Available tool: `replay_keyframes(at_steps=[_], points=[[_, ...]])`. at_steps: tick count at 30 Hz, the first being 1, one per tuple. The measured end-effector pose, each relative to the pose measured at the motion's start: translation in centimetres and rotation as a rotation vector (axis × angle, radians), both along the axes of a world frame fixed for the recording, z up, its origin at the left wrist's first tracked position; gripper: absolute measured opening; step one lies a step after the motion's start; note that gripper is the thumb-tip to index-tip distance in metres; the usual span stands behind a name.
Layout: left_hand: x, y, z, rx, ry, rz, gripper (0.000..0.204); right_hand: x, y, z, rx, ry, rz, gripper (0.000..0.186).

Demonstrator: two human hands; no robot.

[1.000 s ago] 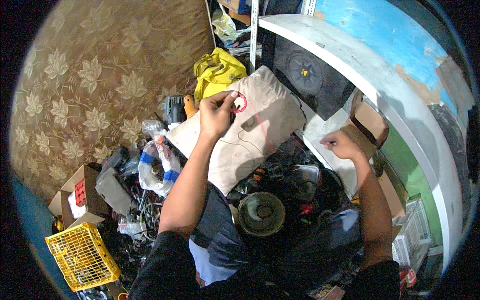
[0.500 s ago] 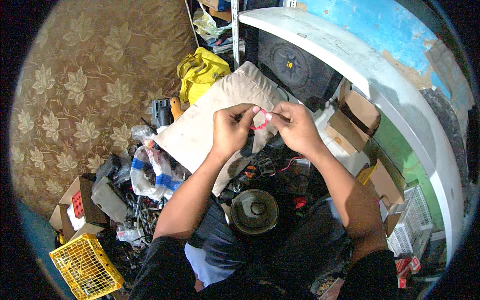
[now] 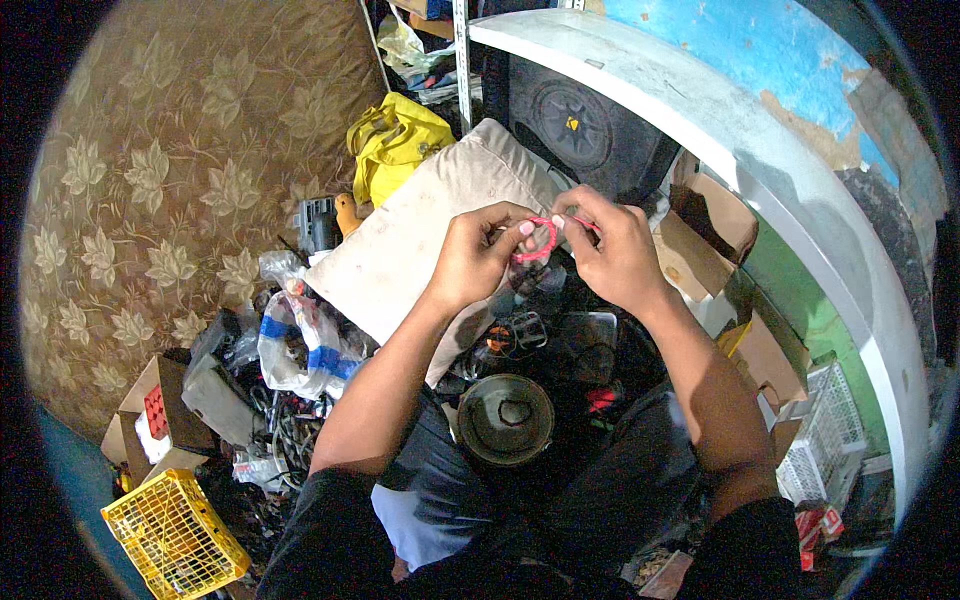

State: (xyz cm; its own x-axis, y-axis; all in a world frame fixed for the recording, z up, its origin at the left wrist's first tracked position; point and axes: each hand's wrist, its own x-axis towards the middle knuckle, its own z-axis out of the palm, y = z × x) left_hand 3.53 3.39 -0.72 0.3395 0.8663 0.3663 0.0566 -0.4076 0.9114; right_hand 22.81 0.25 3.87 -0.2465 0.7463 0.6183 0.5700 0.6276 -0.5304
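Note:
A thin pinkish-red loop (image 3: 541,254), cord or wire, hangs between my two hands above the edge of a beige cushion (image 3: 400,250). My left hand (image 3: 478,250) pinches it at the upper left between thumb and forefinger. On the other side, my right hand (image 3: 612,245) grips its upper right between thumb and fingertips, and a short red piece shows beside those fingers. Below the hands, between my legs, stands a round dark metal pot (image 3: 506,420) with a ring-shaped thing inside.
Left lie a yellow plastic crate (image 3: 175,535), an open cardboard box (image 3: 165,415) and tangled cables. A yellow bag (image 3: 400,145) sits behind the cushion. A black speaker (image 3: 575,125), a long curved white panel (image 3: 760,180) and brown cardboard boxes (image 3: 715,225) stand right.
My right hand has moved right and opened its grip's angle, a red piece now showing beside its fingers. My left hand shifted slightly right. The view has tilted a little.

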Motion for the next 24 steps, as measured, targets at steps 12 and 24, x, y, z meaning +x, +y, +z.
replay_keyframes(at_steps=[12,24], points=[[-0.3,-0.3,-0.2,-0.071,-0.183,-0.037,0.013,-0.6,1.8,-2.5,0.147,0.117,0.017,0.008],[0.1,-0.4,-0.4,-0.011,-0.101,0.129,0.014,-1.3,1.5,-3.7,-0.722,0.773,0.207,0.020]])
